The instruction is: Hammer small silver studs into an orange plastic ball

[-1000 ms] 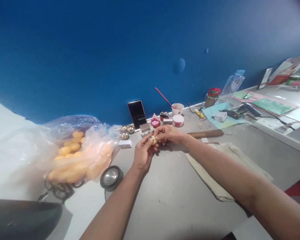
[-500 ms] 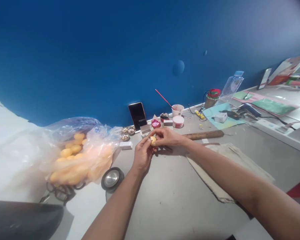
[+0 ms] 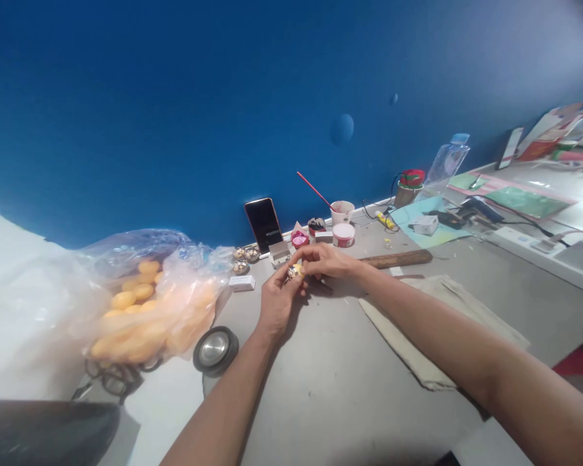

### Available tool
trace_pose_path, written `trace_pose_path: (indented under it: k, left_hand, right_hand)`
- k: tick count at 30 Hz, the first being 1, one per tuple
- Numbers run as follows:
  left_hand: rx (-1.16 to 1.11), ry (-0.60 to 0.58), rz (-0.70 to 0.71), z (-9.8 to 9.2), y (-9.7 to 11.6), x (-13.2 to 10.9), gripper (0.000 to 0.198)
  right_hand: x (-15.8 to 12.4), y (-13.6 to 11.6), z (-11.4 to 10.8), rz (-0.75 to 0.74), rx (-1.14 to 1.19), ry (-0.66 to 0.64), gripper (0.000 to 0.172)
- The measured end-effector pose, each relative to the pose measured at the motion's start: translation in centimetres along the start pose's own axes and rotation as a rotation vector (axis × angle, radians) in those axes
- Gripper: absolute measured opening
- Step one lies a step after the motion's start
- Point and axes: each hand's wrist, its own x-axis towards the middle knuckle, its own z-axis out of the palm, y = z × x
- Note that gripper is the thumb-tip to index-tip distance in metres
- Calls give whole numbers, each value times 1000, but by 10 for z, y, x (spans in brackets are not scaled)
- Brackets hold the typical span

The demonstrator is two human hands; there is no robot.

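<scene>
Above the grey tabletop, my left hand (image 3: 278, 299) pinches a small yellow ball (image 3: 294, 270) partly covered with shiny silvery pieces. My right hand (image 3: 329, 261) has its fingertips closed at the ball's right side; whether a tiny piece sits between them is too small to tell. Just behind my hands is an opened small white box (image 3: 278, 252). To its left lie several shiny mirrored balls (image 3: 241, 266), and a closed white box (image 3: 241, 283) rests in front of them.
A plastic bag of yellow balls (image 3: 143, 292) bulges at left, near a round metal lid (image 3: 214, 349). Against the blue wall lean a phone (image 3: 263, 223) and paper cups (image 3: 342, 213). A wooden stick (image 3: 401, 259) and folded cloth (image 3: 442, 323) lie at right.
The ball has turned in my fingers, so more of its silvery side faces me. Both hands remain closed around it, and the view has shifted slightly.
</scene>
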Motion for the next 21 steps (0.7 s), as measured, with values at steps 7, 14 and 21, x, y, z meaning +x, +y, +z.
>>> trace_pose_path:
  k: [7,14,21]
  left_hand:
    - [223,23,67,5,4,-6,58]
    - [268,-6,69,3,4,-5,60]
    - [151,5,64,2,1,-4,55]
  right_hand:
    - [-2,-5,2,21,-41,27,27]
    - [0,-4,1,-12,-27,10,23]
    - [0,-4,-2,12,-12,-38,27]
